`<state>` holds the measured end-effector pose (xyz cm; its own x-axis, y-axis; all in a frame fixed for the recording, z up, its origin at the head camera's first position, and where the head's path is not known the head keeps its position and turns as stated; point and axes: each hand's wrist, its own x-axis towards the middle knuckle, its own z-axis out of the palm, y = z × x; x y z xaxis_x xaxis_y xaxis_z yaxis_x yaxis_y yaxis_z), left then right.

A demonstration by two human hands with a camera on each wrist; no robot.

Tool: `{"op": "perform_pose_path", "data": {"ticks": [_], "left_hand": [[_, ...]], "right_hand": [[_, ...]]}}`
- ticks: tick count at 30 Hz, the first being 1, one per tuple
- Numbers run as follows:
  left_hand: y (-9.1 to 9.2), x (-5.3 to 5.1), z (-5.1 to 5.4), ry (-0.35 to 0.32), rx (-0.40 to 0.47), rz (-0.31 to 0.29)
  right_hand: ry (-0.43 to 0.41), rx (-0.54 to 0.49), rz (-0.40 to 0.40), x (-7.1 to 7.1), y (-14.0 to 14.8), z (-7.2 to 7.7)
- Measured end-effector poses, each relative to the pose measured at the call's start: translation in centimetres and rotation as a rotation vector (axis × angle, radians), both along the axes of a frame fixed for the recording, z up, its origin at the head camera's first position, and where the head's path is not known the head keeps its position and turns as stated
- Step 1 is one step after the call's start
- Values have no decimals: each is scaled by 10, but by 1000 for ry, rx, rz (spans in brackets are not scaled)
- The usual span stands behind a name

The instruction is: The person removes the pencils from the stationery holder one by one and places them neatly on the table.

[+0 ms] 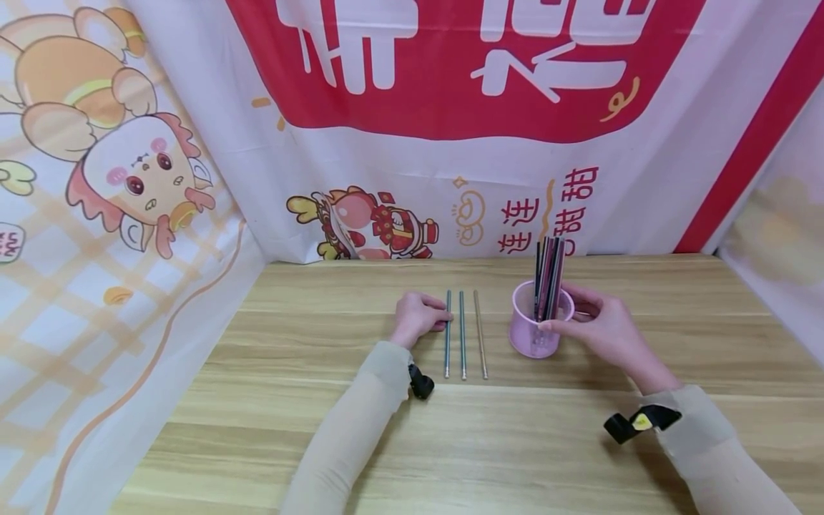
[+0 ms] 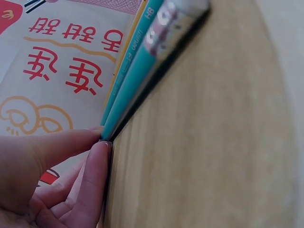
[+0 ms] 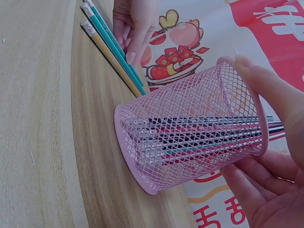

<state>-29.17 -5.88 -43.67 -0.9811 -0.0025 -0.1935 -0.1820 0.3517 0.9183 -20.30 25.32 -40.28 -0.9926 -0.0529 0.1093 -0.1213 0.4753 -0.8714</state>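
Note:
Three pencils lie side by side on the table: a teal pencil [image 1: 447, 354] at the left, another teal pencil [image 1: 463, 336] in the middle, and a yellow pencil [image 1: 481, 343]. The leftmost one is pinched between thumb and finger of my left hand [image 1: 417, 316], as the left wrist view shows close up at that teal pencil [image 2: 130, 85]. To the right, my right hand [image 1: 608, 330] grips the rim of a pink mesh pen holder [image 1: 523, 339]. Dark and reddish pencils [image 1: 552, 272] stand in it, their lower ends visible through the mesh in the right wrist view.
The wood-grain table [image 1: 489, 443] ends at a printed cloth backdrop [image 1: 450, 168] behind the pencils and pen holder. Printed cloth [image 1: 148, 286] also hangs along the left side, and a pale cloth [image 1: 779, 236] on the right.

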Motion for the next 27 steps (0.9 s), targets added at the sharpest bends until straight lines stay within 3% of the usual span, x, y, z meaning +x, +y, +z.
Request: {"op": "perform_pose_path", "data": {"ticks": [13, 20, 27], "left_hand": [[-5, 2, 10, 22, 48, -8], [-3, 4, 35, 120, 69, -37], [13, 11, 61, 224, 137, -88]], "right_hand": [[17, -9, 5, 0, 1, -1], [10, -9, 7, -1, 1, -1], [11, 2, -9, 0, 0, -1]]}}
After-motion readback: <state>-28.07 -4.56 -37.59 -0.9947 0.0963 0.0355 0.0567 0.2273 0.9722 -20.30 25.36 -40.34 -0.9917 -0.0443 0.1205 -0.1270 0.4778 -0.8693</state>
